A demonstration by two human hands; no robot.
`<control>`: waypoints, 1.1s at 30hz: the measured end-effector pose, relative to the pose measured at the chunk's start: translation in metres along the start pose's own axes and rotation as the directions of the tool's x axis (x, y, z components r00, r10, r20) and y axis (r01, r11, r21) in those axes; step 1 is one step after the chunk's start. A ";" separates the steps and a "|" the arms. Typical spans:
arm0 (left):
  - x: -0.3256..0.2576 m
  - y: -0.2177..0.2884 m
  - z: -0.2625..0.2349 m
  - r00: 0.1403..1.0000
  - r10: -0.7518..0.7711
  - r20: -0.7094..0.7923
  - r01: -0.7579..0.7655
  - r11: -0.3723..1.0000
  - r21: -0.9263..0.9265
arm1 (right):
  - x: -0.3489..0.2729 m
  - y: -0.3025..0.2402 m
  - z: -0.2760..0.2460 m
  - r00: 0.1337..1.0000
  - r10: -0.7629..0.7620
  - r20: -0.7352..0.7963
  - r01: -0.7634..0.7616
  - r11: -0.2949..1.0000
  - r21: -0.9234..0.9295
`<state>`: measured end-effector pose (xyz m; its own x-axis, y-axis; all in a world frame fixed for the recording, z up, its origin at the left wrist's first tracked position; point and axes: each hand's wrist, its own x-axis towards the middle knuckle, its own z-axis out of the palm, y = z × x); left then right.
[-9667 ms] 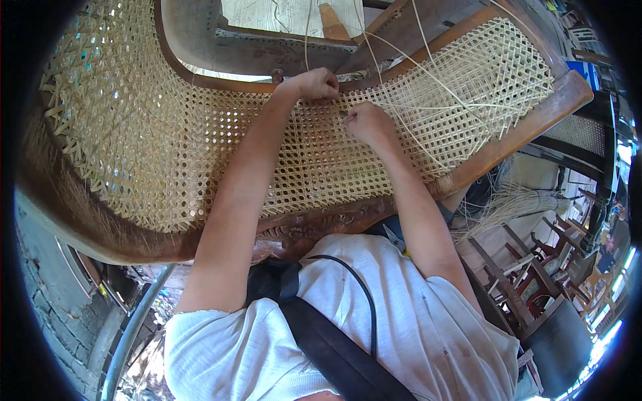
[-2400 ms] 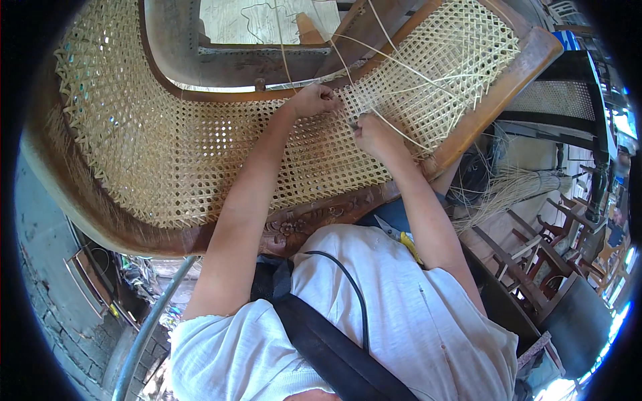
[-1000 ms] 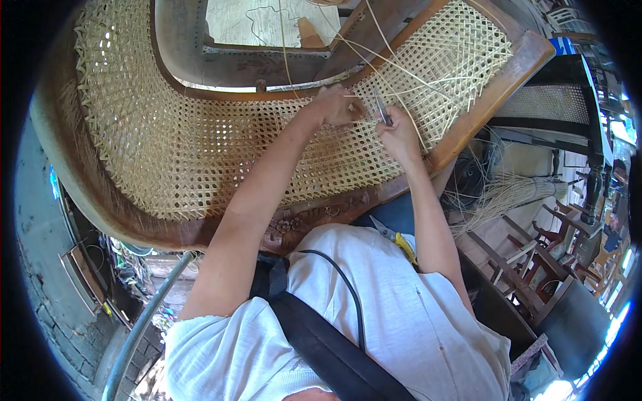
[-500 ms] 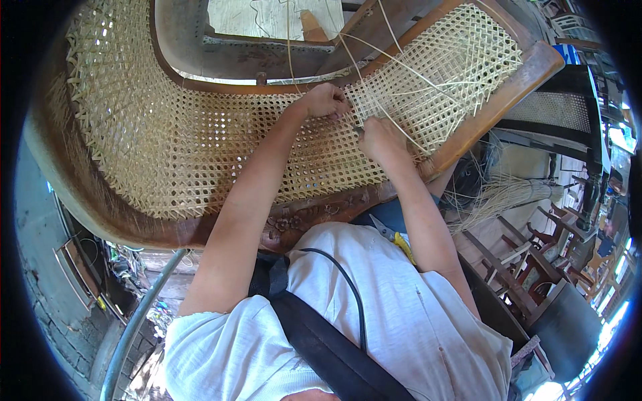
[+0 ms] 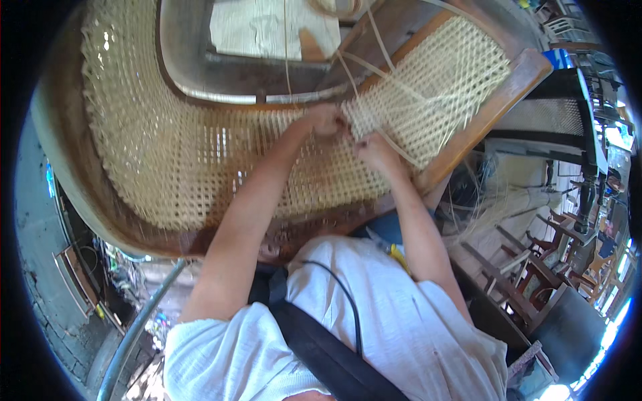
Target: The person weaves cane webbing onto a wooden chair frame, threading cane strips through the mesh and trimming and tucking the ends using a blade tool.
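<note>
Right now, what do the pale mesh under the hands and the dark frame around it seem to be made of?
Woven panel: probably split cane or rattan, pale straw-coloured strips in an open lattice.
Frame: looks like wood, reddish-brown and smooth, likely varnished.
Loose strands: apparently the same cane.

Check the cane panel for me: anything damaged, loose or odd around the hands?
Nothing looks broken. Loose cane strands trail unwoven across the woven cane panel beside the left hand and right hand, some running up past the wooden frame. The weave itself looks even.
</note>
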<state>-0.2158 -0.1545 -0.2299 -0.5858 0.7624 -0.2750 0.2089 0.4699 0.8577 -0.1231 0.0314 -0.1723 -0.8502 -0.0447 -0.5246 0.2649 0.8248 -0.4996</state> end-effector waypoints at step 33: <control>-0.040 0.080 0.026 0.982 -0.174 -0.070 0.110 0.836 -0.538 | -0.028 0.008 -0.014 0.878 -0.244 -0.412 0.180 0.966 -0.188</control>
<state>-0.1552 -0.1363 -0.1611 -0.6663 0.6359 -0.3894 -0.3112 0.2373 0.9202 -0.1031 0.0473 -0.1520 -0.9985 -0.0081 -0.0549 0.0174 0.8941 -0.4475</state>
